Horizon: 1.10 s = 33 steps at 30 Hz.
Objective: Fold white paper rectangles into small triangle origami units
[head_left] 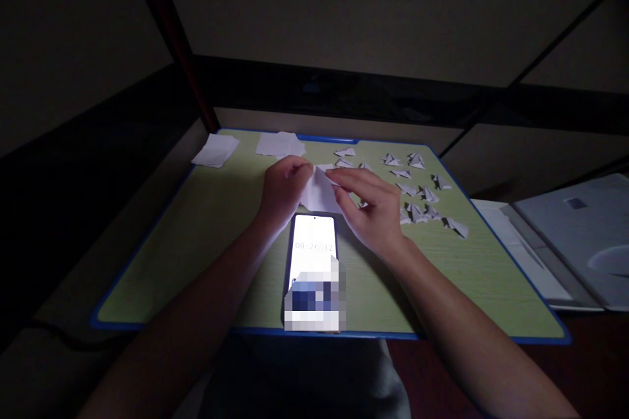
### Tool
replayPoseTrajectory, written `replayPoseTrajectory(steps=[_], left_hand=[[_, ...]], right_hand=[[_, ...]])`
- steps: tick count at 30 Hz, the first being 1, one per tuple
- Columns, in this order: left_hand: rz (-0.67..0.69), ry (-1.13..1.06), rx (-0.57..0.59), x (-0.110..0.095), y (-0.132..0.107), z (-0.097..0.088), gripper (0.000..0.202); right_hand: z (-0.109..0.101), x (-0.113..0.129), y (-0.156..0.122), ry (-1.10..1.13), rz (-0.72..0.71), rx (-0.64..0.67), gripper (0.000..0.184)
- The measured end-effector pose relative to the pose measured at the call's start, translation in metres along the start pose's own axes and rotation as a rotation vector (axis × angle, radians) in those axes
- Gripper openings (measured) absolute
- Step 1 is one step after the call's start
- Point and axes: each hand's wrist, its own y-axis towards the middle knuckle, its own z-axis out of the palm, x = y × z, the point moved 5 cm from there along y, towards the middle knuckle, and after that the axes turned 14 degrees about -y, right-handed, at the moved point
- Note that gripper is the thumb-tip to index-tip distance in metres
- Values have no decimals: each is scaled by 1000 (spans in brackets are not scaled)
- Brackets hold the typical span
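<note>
A white sheet of paper [322, 195] is between my hands, partly folded, with a raised flap at its upper right. My left hand [287, 186] is closed on its left edge, thumb and curled fingers pinching it. With fingers and thumb together, my right hand [368, 200] grips the flap on the right side. Just in front of the paper lies a lit phone [314, 242] showing timer digits, its lower part blurred out. Several small folded paper pieces [415, 211] are scattered to the right of my right hand, and a few sit partly hidden behind it.
Two piles of white paper lie at the far side: one pile [215, 150] at the left corner, another pile [279, 144] nearer the middle. The green table [196, 242] has a blue rim. A white box-like object [580, 236] stands beyond its right edge, and a wall rises behind.
</note>
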Motion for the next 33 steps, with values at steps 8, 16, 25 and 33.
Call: replayPoseTrajectory(steps=[8, 16, 25, 33], left_hand=[[52, 5, -5, -3, 0, 0, 13], [19, 21, -6, -4, -2, -1, 16], [17, 105, 29, -18, -5, 0, 13], [73, 140, 17, -20, -1, -3, 10]], right_hand=[[0, 5, -1, -50, -71, 4, 26], [0, 4, -1, -75, -79, 1, 26], [0, -3, -1, -64, -48, -20, 28], [-1, -4, -1, -58, -17, -5, 29]])
